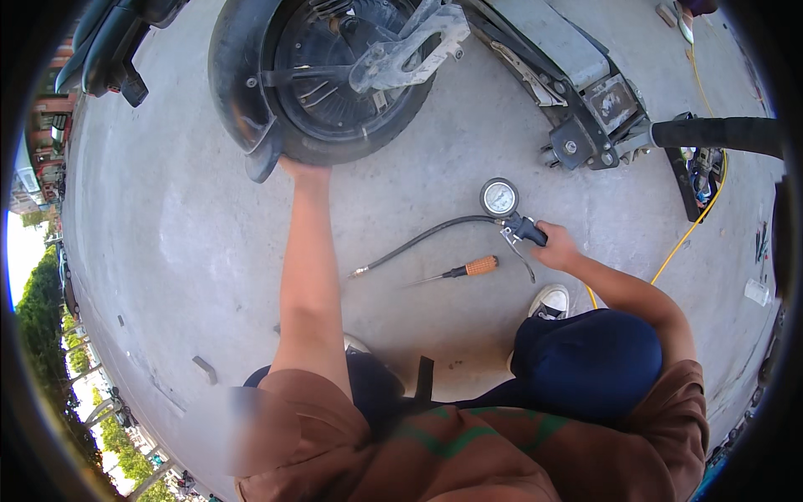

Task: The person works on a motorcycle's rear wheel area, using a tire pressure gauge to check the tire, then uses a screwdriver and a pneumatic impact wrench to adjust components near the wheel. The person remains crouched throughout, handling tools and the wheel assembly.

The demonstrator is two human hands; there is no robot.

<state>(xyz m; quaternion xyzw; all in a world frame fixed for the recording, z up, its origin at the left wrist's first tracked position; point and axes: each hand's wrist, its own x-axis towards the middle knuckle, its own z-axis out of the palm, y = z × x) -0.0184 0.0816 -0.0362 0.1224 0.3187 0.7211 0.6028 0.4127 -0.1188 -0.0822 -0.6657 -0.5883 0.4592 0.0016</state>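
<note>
My right hand (555, 247) is closed round the handle of a tyre inflator (525, 229). Its round dial gauge (500, 198) faces up, and a black hose (422, 237) runs left from it to a metal end over the floor. My left arm stretches forward, and my left hand (305, 168) is at the near edge of a black scooter wheel (351, 148), beside the fender flap (264, 159). The fingers of that hand are hidden by the tyre. A screwdriver (481, 265) with an orange and black handle lies between my arms, below the hose.
A scooter frame part (577, 134) with a black grip bar (719, 134) stands at the right. Behind it sits a black tray (691, 184) of small parts. A yellow air line (682, 247) crosses the floor. Dark scooter parts (113, 50) show at the far left.
</note>
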